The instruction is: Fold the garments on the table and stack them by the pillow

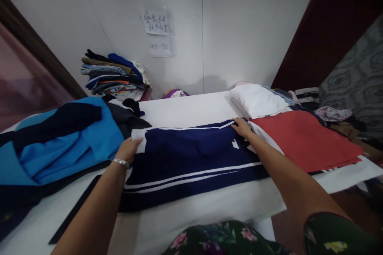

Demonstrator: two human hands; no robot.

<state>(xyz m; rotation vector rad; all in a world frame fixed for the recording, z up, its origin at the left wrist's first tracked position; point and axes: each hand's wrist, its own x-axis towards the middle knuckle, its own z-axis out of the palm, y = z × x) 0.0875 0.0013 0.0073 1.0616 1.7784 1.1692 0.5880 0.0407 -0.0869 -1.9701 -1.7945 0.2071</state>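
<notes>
A navy blue garment (191, 147) with white stripes is stretched flat and folded into a long shape on the white table (185, 111). My left hand (129, 150), with a bracelet on the wrist, grips its left end; the thumb lies over the white band and the other fingers are hidden beneath. At the far right corner, my right hand (241, 127) pinches the cloth between thumb and fingers. A small white mark shows on the garment just below that hand. White cloth emerges from its right end, under my right forearm.
Blue and black clothes (68, 135) lie heaped on the left. A tall stack of folded clothes (115, 75) stands against the wall. To the right are a folded red garment (308, 139) and a white folded pile (259, 99). Handwritten paper signs (158, 22) hang on the wall.
</notes>
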